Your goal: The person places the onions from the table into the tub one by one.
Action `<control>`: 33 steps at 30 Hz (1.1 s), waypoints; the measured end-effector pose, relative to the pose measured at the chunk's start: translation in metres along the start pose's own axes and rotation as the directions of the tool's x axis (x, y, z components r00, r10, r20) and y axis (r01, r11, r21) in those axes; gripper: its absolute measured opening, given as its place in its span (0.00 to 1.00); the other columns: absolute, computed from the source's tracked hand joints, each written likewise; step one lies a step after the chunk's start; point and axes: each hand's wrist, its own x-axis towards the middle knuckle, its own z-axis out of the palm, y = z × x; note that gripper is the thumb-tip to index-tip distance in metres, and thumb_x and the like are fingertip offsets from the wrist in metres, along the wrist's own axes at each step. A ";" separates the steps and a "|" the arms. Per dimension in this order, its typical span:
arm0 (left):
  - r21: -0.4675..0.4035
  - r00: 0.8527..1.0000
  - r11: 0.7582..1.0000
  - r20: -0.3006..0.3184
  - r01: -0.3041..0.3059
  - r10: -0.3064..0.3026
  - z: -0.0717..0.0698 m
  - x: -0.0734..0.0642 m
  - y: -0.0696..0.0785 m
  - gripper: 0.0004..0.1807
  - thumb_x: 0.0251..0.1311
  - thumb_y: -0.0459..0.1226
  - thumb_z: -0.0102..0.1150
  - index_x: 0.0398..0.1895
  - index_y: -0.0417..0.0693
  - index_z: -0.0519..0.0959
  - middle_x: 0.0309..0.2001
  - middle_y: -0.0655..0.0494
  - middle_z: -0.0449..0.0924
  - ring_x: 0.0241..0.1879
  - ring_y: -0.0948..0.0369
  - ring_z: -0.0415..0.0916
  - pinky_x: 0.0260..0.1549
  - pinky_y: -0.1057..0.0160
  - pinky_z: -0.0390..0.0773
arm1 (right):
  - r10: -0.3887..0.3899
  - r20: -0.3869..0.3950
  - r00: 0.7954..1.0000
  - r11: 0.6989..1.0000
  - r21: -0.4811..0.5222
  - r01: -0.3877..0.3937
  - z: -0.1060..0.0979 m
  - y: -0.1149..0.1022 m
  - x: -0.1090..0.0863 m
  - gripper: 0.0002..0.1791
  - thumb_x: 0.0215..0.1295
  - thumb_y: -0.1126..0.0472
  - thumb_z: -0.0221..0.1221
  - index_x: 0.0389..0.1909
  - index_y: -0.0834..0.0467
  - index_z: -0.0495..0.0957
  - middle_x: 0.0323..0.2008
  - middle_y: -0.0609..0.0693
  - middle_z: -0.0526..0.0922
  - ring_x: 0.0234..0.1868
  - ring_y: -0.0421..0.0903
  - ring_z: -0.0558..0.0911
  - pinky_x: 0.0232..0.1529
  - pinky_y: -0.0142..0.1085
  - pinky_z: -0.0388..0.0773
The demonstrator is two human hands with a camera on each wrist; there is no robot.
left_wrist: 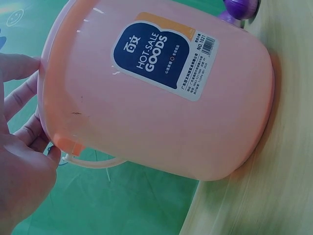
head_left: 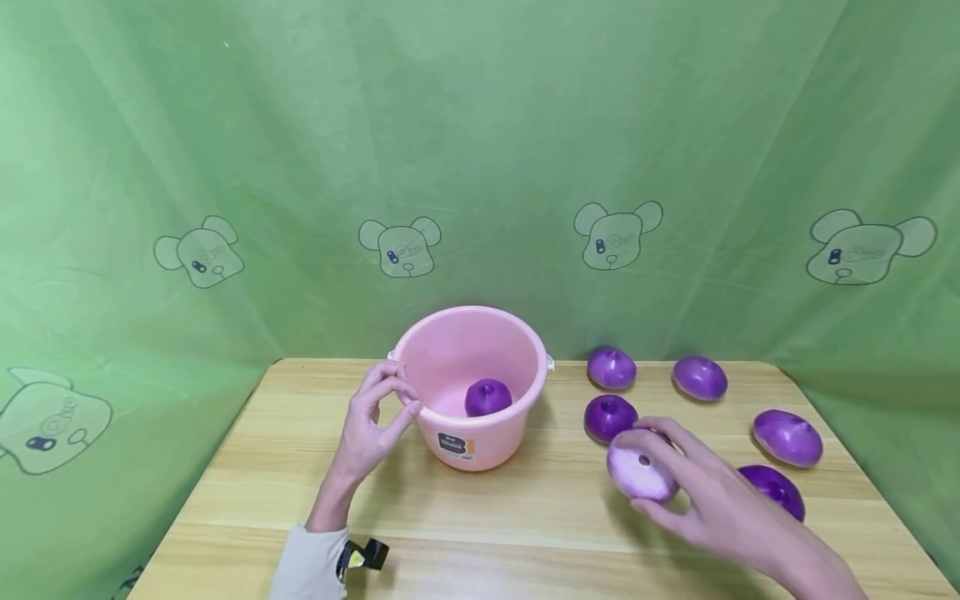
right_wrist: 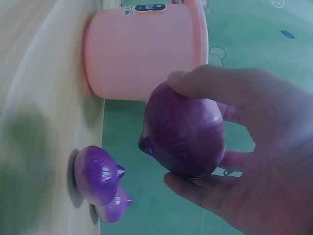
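A pink bucket (head_left: 480, 442) stands upright on the wooden table with one purple onion (head_left: 488, 397) inside. My left hand (head_left: 375, 417) holds the bucket's rim at its left side, thumb and fingers meeting the edge in the left wrist view. In my right hand (head_left: 705, 492) is another purple onion (head_left: 641, 473), gripped between thumb and fingers above the table, to the right of the bucket. Its pale root end faces up in the head view. The right wrist view shows this held onion (right_wrist: 186, 132) with its pointed tip towards the table.
Several more purple onions lie on the right of the table, among them one close behind the held onion (head_left: 609, 417), one at the back (head_left: 700, 378) and one near the right edge (head_left: 787, 437). A green patterned curtain (head_left: 480, 150) hangs behind the table (head_left: 487, 533).
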 end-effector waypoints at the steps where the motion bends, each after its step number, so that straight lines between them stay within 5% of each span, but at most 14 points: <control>1: -0.001 1.000 1.000 -0.001 0.000 0.000 0.000 0.000 0.000 0.07 0.56 0.21 0.65 0.33 0.39 0.81 0.46 0.37 0.72 0.59 0.49 0.68 0.74 0.49 0.60 | -0.002 0.000 1.000 1.000 0.001 0.002 -0.001 0.000 0.001 0.41 0.47 0.53 0.78 0.65 0.40 0.74 0.59 0.41 0.73 0.53 0.43 0.79 0.42 0.44 0.86; 5: 0.003 1.000 1.000 -0.001 0.001 -0.001 0.000 0.001 0.001 0.07 0.56 0.21 0.65 0.33 0.39 0.81 0.46 0.41 0.73 0.60 0.49 0.68 0.73 0.50 0.60 | -0.018 -0.013 1.000 1.000 0.008 0.018 -0.002 -0.002 0.007 0.40 0.47 0.54 0.78 0.65 0.41 0.74 0.60 0.42 0.74 0.53 0.44 0.79 0.43 0.45 0.86; 12: -0.001 1.000 1.000 0.000 -0.002 0.002 0.000 0.000 0.001 0.07 0.56 0.21 0.65 0.33 0.39 0.81 0.45 0.31 0.71 0.60 0.49 0.68 0.73 0.50 0.60 | 0.008 -0.005 1.000 0.999 0.032 -0.008 -0.003 -0.006 0.013 0.40 0.50 0.54 0.78 0.66 0.40 0.73 0.62 0.44 0.73 0.54 0.46 0.80 0.42 0.48 0.87; 19: -0.001 1.000 1.000 -0.001 -0.003 0.003 -0.001 0.001 0.002 0.08 0.56 0.21 0.65 0.33 0.40 0.81 0.45 0.36 0.72 0.60 0.49 0.68 0.73 0.51 0.61 | 0.020 -0.006 1.000 0.999 0.036 -0.020 -0.005 -0.009 0.019 0.40 0.50 0.53 0.78 0.66 0.40 0.73 0.63 0.45 0.73 0.55 0.47 0.80 0.44 0.50 0.86; 26: -0.008 1.000 1.000 -0.002 0.013 -0.013 0.000 0.001 0.003 0.08 0.56 0.20 0.65 0.33 0.39 0.81 0.46 0.31 0.71 0.59 0.50 0.68 0.73 0.48 0.60 | 0.018 -0.015 1.000 0.999 0.049 -0.017 -0.005 -0.012 0.025 0.41 0.50 0.53 0.79 0.66 0.39 0.74 0.64 0.47 0.73 0.57 0.50 0.80 0.45 0.51 0.86; 33: 0.003 1.000 1.000 -0.010 0.013 -0.013 0.001 0.001 0.003 0.09 0.54 0.18 0.65 0.33 0.37 0.81 0.47 0.33 0.72 0.59 0.49 0.67 0.73 0.46 0.59 | -0.008 -0.025 1.000 0.999 0.047 0.009 -0.007 -0.012 0.031 0.39 0.51 0.51 0.78 0.66 0.41 0.74 0.63 0.44 0.73 0.57 0.45 0.78 0.48 0.47 0.86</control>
